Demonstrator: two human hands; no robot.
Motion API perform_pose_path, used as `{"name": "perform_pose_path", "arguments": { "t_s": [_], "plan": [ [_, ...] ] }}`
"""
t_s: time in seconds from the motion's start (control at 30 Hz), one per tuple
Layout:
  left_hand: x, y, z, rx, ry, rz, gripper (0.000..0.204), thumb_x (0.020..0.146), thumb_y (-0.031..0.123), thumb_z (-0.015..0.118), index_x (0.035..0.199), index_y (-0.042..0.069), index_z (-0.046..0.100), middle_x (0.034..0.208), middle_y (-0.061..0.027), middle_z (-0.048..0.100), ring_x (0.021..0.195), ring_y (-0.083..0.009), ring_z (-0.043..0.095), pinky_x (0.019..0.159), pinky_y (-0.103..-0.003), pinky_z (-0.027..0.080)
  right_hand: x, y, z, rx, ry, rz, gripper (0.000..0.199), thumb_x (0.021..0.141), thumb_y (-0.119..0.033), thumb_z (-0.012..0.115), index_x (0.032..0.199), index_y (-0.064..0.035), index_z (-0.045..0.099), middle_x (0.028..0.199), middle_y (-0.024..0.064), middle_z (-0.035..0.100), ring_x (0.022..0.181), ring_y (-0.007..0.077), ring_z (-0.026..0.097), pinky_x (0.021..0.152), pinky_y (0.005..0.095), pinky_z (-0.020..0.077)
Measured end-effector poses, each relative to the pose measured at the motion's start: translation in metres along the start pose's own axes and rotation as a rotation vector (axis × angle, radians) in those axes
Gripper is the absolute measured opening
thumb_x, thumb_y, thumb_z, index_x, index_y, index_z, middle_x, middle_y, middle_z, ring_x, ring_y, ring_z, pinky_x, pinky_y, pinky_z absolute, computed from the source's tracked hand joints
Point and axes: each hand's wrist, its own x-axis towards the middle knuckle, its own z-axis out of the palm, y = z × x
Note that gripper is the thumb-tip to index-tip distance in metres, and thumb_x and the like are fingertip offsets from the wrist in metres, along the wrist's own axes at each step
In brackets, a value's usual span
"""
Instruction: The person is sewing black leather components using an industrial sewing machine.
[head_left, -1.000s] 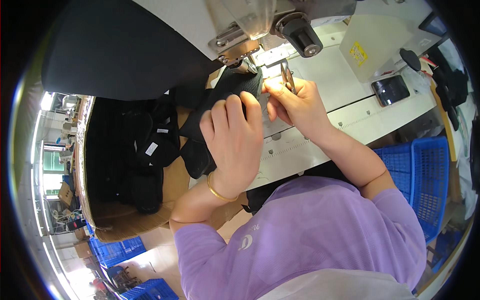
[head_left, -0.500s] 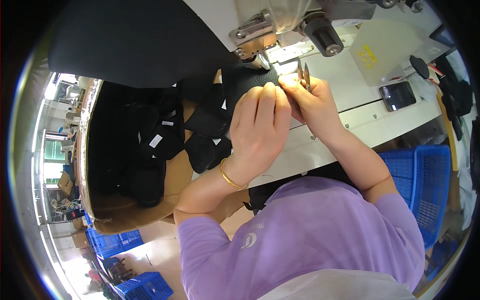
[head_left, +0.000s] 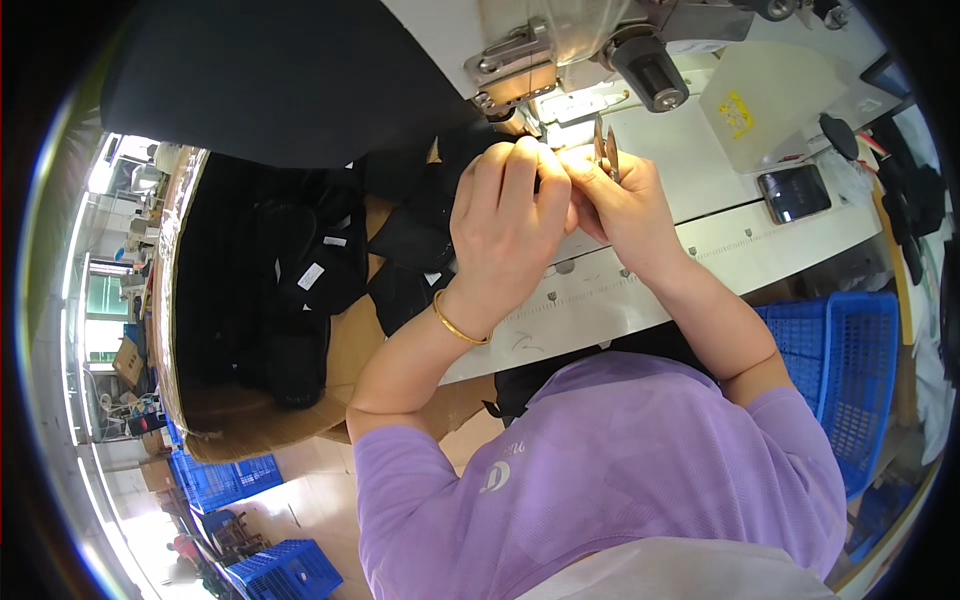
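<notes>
Holding both hands up close together at the sewing machine (head_left: 515,75), fingertips meeting just beside the lit stitching area. Gripping small scissors (head_left: 613,158) in the right hand (head_left: 628,205), blades bare and slightly parted, pointing away from the body. Curling in with the left hand (head_left: 510,225), touching the right; can't tell about anything pinched underneath. Find the black fabric piece (head_left: 462,150) beside the left knuckles, near the stitching area, mostly covered.

Could nick a fingertip or snip the fabric, with blades this near both. Could catch skin under the needle on starting the machine with fingers this close. Might pull the piece askew too, because of working behind knuckles with its edge hidden.

Moving on to writing. Spot white labels (head_left: 311,276) on the black pieces (head_left: 410,235) in the cardboard box (head_left: 350,350); too small to read. Note white emblem plus tiny lettering on the purple shirt (head_left: 620,450); not clear enough to transcribe. Add yellow sticker (head_left: 735,112) on the pale panel, ruled marks along the white sewing table (head_left: 580,310). Get nothing legible off the dark smartphone (head_left: 795,193).
</notes>
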Motion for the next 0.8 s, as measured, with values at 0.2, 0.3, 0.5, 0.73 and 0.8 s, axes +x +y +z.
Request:
{"name": "perform_pose_path", "arguments": {
  "t_s": [0.2,0.3,0.5,0.73,0.8],
  "plan": [
    [-0.013,-0.004,0.003,0.049,0.141,-0.004,0.026,0.075,0.012,0.064,0.099,0.003,0.061,0.105,-0.0119,0.058,0.095,-0.0267,0.058,0.082,-0.041,0.048,-0.006,0.004,-0.004,-0.094,-0.001,-0.016,0.028,0.1,-0.023,0.05,0.089,-0.0015,0.064,0.061,0.0026,0.061,0.046,0.0052,0.047,0.042,0.0218,0.0359],
    [-0.015,-0.01,0.002,0.138,0.099,-0.082,0.027,0.076,0.011,0.062,0.103,0.005,0.06,0.104,-0.0106,0.057,0.096,-0.0262,0.057,0.084,-0.042,0.044,-0.005,0.028,-0.008,-0.121,-0.045,-0.262,0.027,0.101,-0.023,0.048,0.098,-0.0011,0.063,0.068,0.0028,0.062,0.052,0.0062,0.052,0.048,0.0215,0.0411],
    [-0.018,-0.026,0.001,0.13,0.018,-0.038,0.032,0.075,0.009,0.062,0.107,0.007,0.059,0.102,-0.0071,0.058,0.093,-0.0239,0.059,0.076,-0.037,0.047,-0.022,-0.004,-0.007,-0.284,-0.281,0.12,0.026,0.1,-0.022,0.045,0.096,-0.0022,0.061,0.07,0.0033,0.06,0.067,0.0078,0.057,0.06,0.024,0.0456],
    [-0.046,-0.07,-0.034,-1.336,-0.72,-1.112,0.031,0.081,0.005,0.065,0.111,-0.002,0.065,0.095,-0.0041,0.069,0.085,-0.0095,0.064,0.077,-0.023,0.051,-0.03,0.023,-0.027,-0.928,-0.08,-0.402,0.026,0.089,-0.029,0.067,0.089,-0.0036,0.061,0.066,0.006,0.058,0.055,0.0169,0.055,0.052,0.03,0.043],
    [-0.05,-0.068,-0.03,-1.509,-0.796,-1.162,0.034,0.08,0.01,0.067,0.111,-0.003,0.064,0.094,-0.005,0.069,0.083,-0.0102,0.065,0.076,-0.022,0.051,-0.027,0.03,-0.022,-0.936,-0.048,-0.44,0.03,0.086,-0.032,0.07,0.088,-0.0038,0.061,0.067,0.0069,0.059,0.055,0.0208,0.056,0.052,0.0303,0.0432]
  ]
}}
